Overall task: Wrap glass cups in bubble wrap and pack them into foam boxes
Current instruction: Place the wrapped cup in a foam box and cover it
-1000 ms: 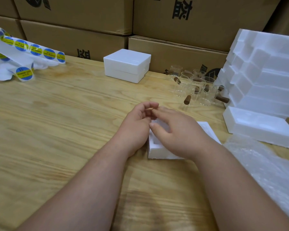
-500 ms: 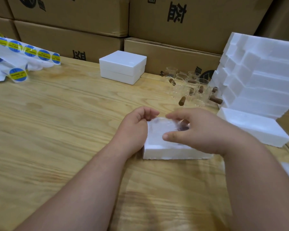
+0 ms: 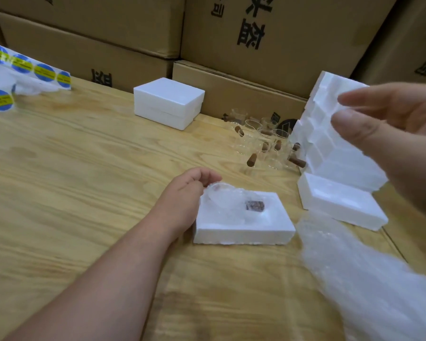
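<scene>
Left fingers (image 3: 207,177) are curled at the far left corner of the foam tray (image 3: 244,230), pinching the edge of the bubble-wrapped cup (image 3: 234,203) that sits down in the tray's square recess; a brown handle end shows through the crinkly clear wrap. Left hand (image 3: 185,200) rests on the desk (image 3: 84,180) right against the tray. Right hand (image 3: 391,124) is up in the air over the stack of foam lids (image 3: 330,143), fingers loosely spread, holding nothing, a bit blurry. Half a second ago it was down on the tray over the cup, so it has lifted off to the right.

Tray is chunky white foam with crumbly edges. Another tray (image 3: 342,203) lies just beside it, a bubble wrap sheet (image 3: 367,279) in front. Bare glass cups (image 3: 263,143) cluster further back, a closed foam box (image 3: 169,102) left of them. Desk is pale grainy plywood.
</scene>
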{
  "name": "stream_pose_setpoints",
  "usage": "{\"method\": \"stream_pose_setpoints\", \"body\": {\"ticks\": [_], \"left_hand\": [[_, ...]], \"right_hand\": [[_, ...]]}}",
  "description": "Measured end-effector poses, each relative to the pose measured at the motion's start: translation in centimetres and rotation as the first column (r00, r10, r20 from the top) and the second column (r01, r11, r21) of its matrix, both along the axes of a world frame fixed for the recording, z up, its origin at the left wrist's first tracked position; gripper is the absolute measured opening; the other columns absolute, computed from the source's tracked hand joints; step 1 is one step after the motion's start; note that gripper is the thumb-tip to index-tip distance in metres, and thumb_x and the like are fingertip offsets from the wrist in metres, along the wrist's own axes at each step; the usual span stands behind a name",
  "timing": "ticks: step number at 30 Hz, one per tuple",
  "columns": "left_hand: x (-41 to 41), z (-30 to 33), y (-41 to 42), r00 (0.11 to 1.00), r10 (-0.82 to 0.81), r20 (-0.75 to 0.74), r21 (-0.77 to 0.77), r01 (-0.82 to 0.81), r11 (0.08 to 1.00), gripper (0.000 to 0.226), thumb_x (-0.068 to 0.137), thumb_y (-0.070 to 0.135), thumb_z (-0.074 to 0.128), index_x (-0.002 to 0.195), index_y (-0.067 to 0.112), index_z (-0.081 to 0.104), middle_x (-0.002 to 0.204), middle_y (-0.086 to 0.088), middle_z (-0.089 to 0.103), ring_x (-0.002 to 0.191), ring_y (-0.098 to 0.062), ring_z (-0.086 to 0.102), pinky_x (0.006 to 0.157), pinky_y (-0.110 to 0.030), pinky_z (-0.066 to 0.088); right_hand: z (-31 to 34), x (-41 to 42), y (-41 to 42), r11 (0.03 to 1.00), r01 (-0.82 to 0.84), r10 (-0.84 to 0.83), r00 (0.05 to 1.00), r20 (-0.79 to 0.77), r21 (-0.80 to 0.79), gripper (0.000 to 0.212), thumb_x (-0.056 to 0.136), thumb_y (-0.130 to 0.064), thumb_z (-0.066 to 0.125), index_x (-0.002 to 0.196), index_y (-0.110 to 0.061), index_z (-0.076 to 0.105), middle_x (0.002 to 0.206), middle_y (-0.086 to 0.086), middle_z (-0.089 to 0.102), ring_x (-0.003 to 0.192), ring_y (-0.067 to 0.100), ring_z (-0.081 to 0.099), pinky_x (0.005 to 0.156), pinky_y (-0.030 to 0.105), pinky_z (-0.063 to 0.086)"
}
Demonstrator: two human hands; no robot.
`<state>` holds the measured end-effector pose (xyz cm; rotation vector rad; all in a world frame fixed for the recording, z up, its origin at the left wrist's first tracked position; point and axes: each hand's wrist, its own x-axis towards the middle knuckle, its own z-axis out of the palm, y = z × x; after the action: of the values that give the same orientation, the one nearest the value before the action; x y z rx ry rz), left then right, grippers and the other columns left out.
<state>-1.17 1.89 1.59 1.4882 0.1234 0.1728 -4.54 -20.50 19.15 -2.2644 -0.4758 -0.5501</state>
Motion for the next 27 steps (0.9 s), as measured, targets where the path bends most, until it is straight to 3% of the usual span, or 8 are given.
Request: {"method": "stream_pose_setpoints", "body": {"ticks": [5, 9, 12, 16, 18, 22, 25, 27], "left_hand": [[0.2, -0.3, -0.1, 1.0, 0.009, -0.005, 0.056, -0.009, 0.998, 0.046, 0.091, -0.006, 0.041, 0.099, 0.025, 0.074, 0.092, 0.012, 0.076, 0.078, -0.001, 0.068, 0.063, -0.015, 0.049], [0.2, -0.4, -0.1, 1.0, 0.015, 0.005, 0.062, -0.015, 0.998, 0.047, 0.091, -0.007, 0.041, 0.099, 0.025, 0.074, 0.093, 0.014, 0.076, 0.083, -0.003, 0.069, 0.07, -0.019, 0.05], [0.3, -0.4, -0.1, 1.0, 0.011, 0.021, 0.051, -0.012, 0.999, 0.048, 0.091, -0.009, 0.04, 0.1, 0.025, 0.074, 0.094, 0.014, 0.076, 0.085, 0.001, 0.069, 0.069, -0.013, 0.049], [0.3, -0.3, -0.2, 0.999, 0.007, 0.032, 0.037, -0.008, 0.999, 0.049, 0.092, -0.01, 0.038, 0.1, 0.024, 0.073, 0.096, 0.015, 0.074, 0.086, 0.005, 0.067, 0.069, -0.009, 0.048], [0.4, -0.4, -0.2, 0.999, 0.005, 0.034, 0.033, -0.006, 0.999, 0.049, 0.092, -0.011, 0.039, 0.099, 0.023, 0.073, 0.095, 0.015, 0.074, 0.086, 0.006, 0.067, 0.069, -0.01, 0.048], [0.5, -0.4, -0.2, 0.999, 0.015, 0.038, 0.041, -0.016, 0.999, 0.049, 0.091, -0.01, 0.039, 0.099, 0.024, 0.073, 0.092, 0.019, 0.074, 0.085, 0.011, 0.066, 0.07, -0.009, 0.047], [0.3, -0.3, -0.2, 0.999, 0.016, 0.033, 0.044, -0.017, 0.999, 0.05, 0.091, -0.01, 0.039, 0.096, 0.027, 0.073, 0.088, 0.023, 0.074, 0.085, 0.012, 0.065, 0.069, -0.006, 0.046], [0.3, -0.3, -0.2, 1.0, 0.013, 0.027, 0.056, -0.014, 0.998, 0.049, 0.092, -0.008, 0.04, 0.096, 0.029, 0.073, 0.088, 0.026, 0.073, 0.087, 0.012, 0.064, 0.072, -0.008, 0.046]], "right_hand": [[-0.8, 7.1, -2.1, 0.9, 0.235, -0.305, 0.941, -0.144, -0.368, 0.035, 0.083, -0.062, 0.066, 0.11, -0.04, 0.068, 0.089, -0.022, 0.066, 0.076, 0.0, 0.059, 0.061, 0.023, 0.042], [-5.1, 12.8, -4.7, 0.683, 0.165, -0.473, 0.843, -0.258, -0.712, 0.044, 0.092, -0.044, 0.067, 0.125, -0.015, 0.067, 0.123, 0.004, 0.066, 0.105, 0.025, 0.062, 0.088, 0.034, 0.049], [-8.8, 14.7, -6.5, 0.533, 0.098, -0.554, 0.791, -0.259, -0.84, 0.051, 0.094, -0.052, 0.061, 0.114, -0.006, 0.071, 0.116, 0.008, 0.066, 0.105, 0.027, 0.062, 0.087, 0.036, 0.05], [-11.2, 15.2, -6.7, 0.547, 0.136, -0.605, 0.747, -0.277, -0.826, 0.053, 0.087, -0.062, 0.063, 0.074, -0.011, 0.061, 0.077, 0.002, 0.056, 0.075, 0.022, 0.057, 0.062, 0.031, 0.041], [-11.2, 15.4, -6.3, 0.523, 0.13, -0.607, 0.75, -0.262, -0.842, 0.046, 0.088, -0.055, 0.063, 0.084, -0.009, 0.066, 0.08, 0.002, 0.056, 0.08, 0.024, 0.059, 0.067, 0.031, 0.044], [-7.6, 14.6, -3.5, 0.604, 0.231, -0.594, 0.768, -0.238, -0.763, 0.034, 0.088, -0.04, 0.061, 0.087, -0.006, 0.064, 0.081, 0.006, 0.058, 0.076, 0.026, 0.057, 0.075, 0.035, 0.052], [-2.9, 11.8, -0.6, 0.75, 0.362, -0.517, 0.843, -0.148, -0.554, 0.037, 0.086, -0.039, 0.061, 0.093, -0.003, 0.069, 0.088, 0.016, 0.066, 0.074, 0.03, 0.06, 0.074, 0.042, 0.056], [-0.2, 8.9, 0.9, 0.88, 0.391, -0.431, 0.895, -0.109, -0.268, 0.04, 0.08, -0.044, 0.062, 0.093, -0.007, 0.07, 0.082, 0.016, 0.066, 0.066, 0.027, 0.059, 0.061, 0.035, 0.051]]}}
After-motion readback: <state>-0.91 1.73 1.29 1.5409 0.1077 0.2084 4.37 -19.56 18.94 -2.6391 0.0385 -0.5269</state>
